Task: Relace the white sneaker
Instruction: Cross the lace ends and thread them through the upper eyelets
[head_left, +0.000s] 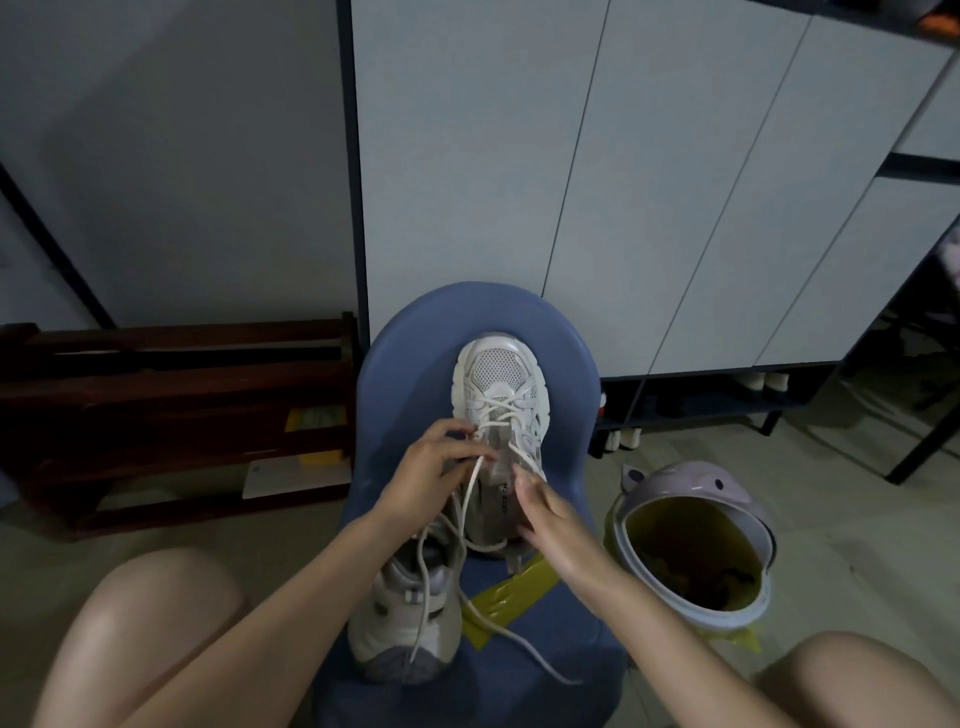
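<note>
My left hand pinches the lace; right hand, fingers relaxed, steadies the white sneaker. I'd pull crossings evenly snug.

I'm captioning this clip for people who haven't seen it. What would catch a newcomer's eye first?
First, the white sneaker lying toe-away on the blue stool at centre, with the left hand pinching its lace and the right hand resting against the sneaker's side. Next, a second sneaker nearer the knees, and a lilac bin with a yellow liner on the floor to the right.
</note>
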